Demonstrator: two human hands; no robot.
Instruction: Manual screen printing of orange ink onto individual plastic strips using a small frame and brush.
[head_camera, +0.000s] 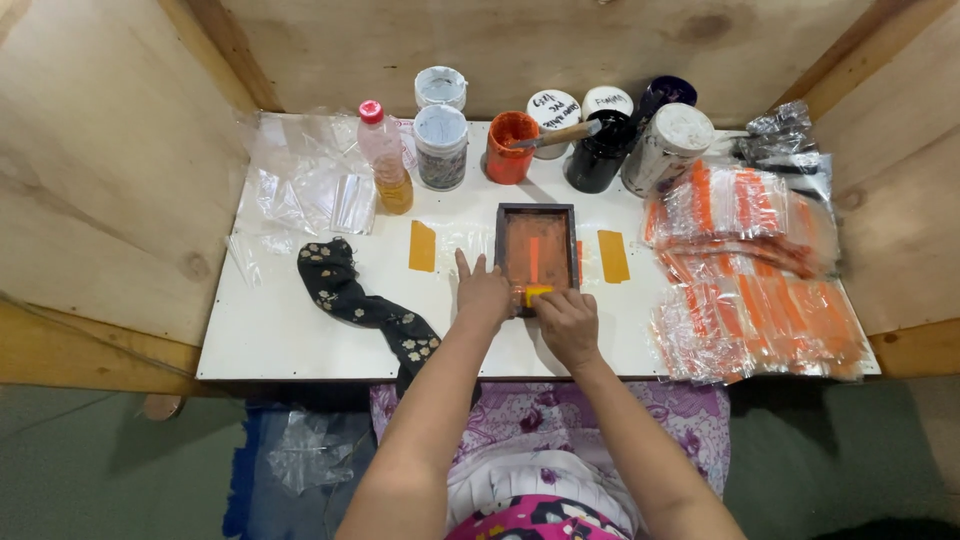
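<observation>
Mid print pass, by the look of it — left hand (482, 292) flat, fingers spread, steadying the small dark-framed orange-inked printing screen (537, 252) at the white tabletop (290, 325) centre, right hand (566, 322) closed on a small yellow squeegee (537, 292) at the frame's near edge — wants even pressure.

Counter: we see a white counter (300, 330) set between plywood walls.
Middle: a small dark-framed printing screen (537, 250) lies flat on it, with orange strips (422, 246) to either side.
Back edge: we count paint jars (441, 146), an orange tub (510, 148) and a bottle of amber liquid (385, 160).
Left: clear plastic bags (300, 185) and a black floral cloth (365, 305).
Right: stacks of orange-printed packets (755, 265).
</observation>
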